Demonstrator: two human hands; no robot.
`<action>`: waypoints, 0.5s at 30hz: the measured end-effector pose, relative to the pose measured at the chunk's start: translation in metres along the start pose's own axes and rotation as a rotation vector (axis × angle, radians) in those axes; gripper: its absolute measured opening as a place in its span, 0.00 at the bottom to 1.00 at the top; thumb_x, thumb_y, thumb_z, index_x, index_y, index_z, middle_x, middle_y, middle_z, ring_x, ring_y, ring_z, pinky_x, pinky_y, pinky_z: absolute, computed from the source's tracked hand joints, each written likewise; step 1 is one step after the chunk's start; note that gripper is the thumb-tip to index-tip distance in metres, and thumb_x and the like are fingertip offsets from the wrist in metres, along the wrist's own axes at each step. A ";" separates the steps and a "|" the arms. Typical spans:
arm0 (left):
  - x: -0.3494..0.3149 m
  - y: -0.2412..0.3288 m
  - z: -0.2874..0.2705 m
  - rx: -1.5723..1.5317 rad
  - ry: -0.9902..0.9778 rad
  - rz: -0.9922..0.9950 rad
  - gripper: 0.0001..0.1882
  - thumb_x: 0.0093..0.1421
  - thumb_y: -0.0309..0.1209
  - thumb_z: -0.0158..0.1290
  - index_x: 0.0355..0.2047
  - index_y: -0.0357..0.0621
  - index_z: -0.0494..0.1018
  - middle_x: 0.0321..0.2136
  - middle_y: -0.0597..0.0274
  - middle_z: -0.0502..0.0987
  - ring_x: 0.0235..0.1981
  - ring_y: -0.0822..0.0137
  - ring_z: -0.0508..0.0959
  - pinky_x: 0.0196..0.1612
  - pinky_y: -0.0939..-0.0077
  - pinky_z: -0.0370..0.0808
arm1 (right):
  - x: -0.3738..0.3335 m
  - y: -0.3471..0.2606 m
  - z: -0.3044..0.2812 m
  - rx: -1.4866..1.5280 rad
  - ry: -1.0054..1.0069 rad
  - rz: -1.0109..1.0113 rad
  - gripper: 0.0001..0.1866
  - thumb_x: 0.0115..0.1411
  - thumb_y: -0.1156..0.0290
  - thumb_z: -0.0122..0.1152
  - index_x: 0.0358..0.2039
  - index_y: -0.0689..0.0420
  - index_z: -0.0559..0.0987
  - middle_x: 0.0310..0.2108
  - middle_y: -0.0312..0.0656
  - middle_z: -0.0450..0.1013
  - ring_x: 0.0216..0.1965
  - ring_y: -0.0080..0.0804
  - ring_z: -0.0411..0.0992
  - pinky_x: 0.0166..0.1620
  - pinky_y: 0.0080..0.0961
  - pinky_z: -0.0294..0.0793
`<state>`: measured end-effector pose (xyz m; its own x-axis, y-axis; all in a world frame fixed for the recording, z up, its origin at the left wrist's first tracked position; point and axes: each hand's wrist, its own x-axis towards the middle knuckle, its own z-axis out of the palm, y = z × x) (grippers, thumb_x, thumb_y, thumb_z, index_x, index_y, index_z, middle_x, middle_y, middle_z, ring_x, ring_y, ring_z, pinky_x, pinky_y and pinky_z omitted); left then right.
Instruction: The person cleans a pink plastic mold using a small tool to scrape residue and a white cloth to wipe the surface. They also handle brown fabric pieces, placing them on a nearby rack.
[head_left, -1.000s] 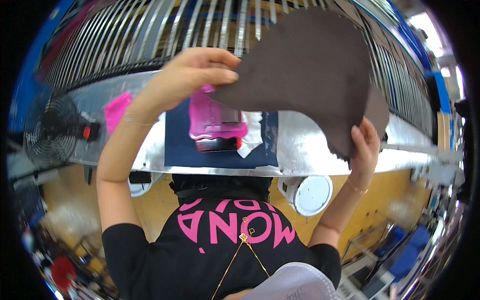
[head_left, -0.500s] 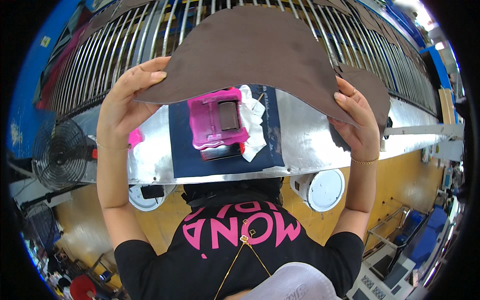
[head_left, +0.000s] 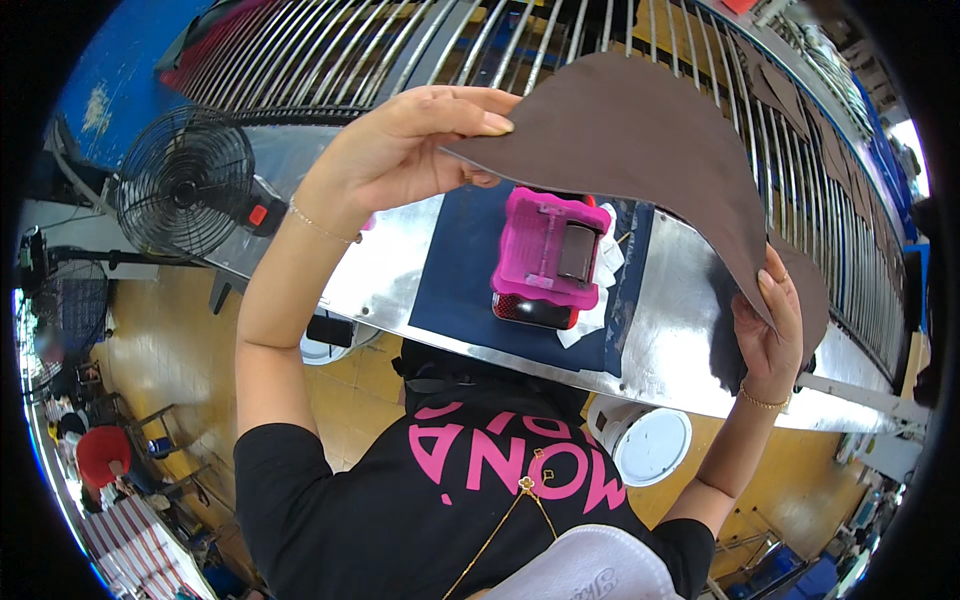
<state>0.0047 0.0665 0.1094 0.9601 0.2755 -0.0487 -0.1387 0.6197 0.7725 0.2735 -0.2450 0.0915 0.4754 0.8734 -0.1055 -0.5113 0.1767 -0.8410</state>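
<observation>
A brown sheet of leather-like material (head_left: 640, 140), with a curved outline, is held up above the table between my two hands. My left hand (head_left: 425, 140) pinches its left corner between thumb and fingers. At the sheet's lower right end, my right hand (head_left: 775, 320) grips the edge with the thumb on top. Below the sheet, a pink tray (head_left: 525, 245) with a dark roller (head_left: 577, 250) in it rests on a dark blue mat (head_left: 460, 275). Crumpled white cloth or paper (head_left: 590, 318) lies beside and partly under the tray.
Metal rods form a rack (head_left: 400, 50) beyond the metal table (head_left: 385, 270), with more brown pieces (head_left: 775, 90) along its right side. A black fan (head_left: 185, 185) stands at the left. Below the table's near edge are white buckets (head_left: 655, 445). Another brown piece (head_left: 808, 285) is behind my right hand.
The whole view has turned, shifting the table and tray rightward in the picture. The brown sheet now slopes down toward my right hand. Both hands keep hold of it.
</observation>
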 end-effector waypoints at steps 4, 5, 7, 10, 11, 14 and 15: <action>-0.001 -0.001 -0.001 0.090 0.089 0.017 0.21 0.55 0.24 0.57 0.50 0.30 0.75 0.44 0.45 0.80 0.41 0.59 0.83 0.45 0.65 0.81 | 0.002 0.002 -0.002 -0.013 -0.010 -0.010 0.19 0.64 0.80 0.53 0.56 0.64 0.72 0.42 0.51 0.78 0.26 0.21 0.80 0.25 0.11 0.79; -0.002 0.000 -0.001 0.089 0.095 0.014 0.21 0.55 0.24 0.57 0.49 0.30 0.75 0.43 0.45 0.80 0.40 0.60 0.83 0.45 0.66 0.81 | 0.003 0.002 -0.002 -0.002 -0.036 -0.004 0.19 0.64 0.80 0.53 0.56 0.64 0.73 0.43 0.50 0.78 0.27 0.22 0.80 0.26 0.11 0.79; 0.000 -0.001 0.000 0.080 0.094 -0.005 0.20 0.55 0.24 0.58 0.49 0.31 0.75 0.43 0.46 0.80 0.40 0.62 0.83 0.45 0.68 0.81 | 0.002 0.000 -0.003 -0.019 -0.043 -0.007 0.19 0.64 0.80 0.54 0.56 0.64 0.73 0.44 0.49 0.78 0.31 0.23 0.80 0.29 0.12 0.80; -0.005 0.004 0.000 0.187 0.124 0.017 0.17 0.57 0.24 0.58 0.48 0.34 0.76 0.41 0.52 0.81 0.40 0.68 0.82 0.45 0.75 0.80 | 0.004 0.002 0.008 -0.172 0.030 -0.071 0.20 0.63 0.80 0.56 0.57 0.65 0.72 0.46 0.47 0.78 0.40 0.24 0.79 0.40 0.15 0.79; -0.007 0.005 -0.003 0.224 0.151 0.017 0.16 0.59 0.25 0.58 0.47 0.35 0.76 0.41 0.55 0.81 0.41 0.71 0.81 0.46 0.78 0.79 | 0.006 0.004 0.015 -0.274 0.077 -0.120 0.21 0.63 0.80 0.57 0.57 0.66 0.72 0.46 0.47 0.77 0.42 0.25 0.78 0.44 0.17 0.78; -0.019 0.016 -0.003 0.624 0.320 0.055 0.16 0.61 0.29 0.59 0.47 0.32 0.76 0.37 0.58 0.81 0.38 0.73 0.81 0.44 0.83 0.77 | 0.013 0.021 0.025 -0.575 0.150 -0.325 0.25 0.61 0.81 0.63 0.58 0.67 0.71 0.44 0.39 0.76 0.44 0.19 0.73 0.48 0.16 0.72; -0.026 0.019 -0.010 0.750 0.347 0.142 0.17 0.61 0.30 0.60 0.47 0.33 0.76 0.36 0.59 0.81 0.38 0.73 0.81 0.44 0.84 0.76 | 0.016 0.030 0.024 -0.678 0.120 -0.390 0.26 0.59 0.81 0.65 0.59 0.66 0.71 0.41 0.37 0.76 0.42 0.17 0.73 0.45 0.14 0.72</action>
<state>-0.0250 0.0789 0.1187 0.7992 0.6008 -0.0166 0.0639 -0.0575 0.9963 0.2487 -0.2151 0.0770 0.6239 0.7437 0.2400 0.2378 0.1118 -0.9649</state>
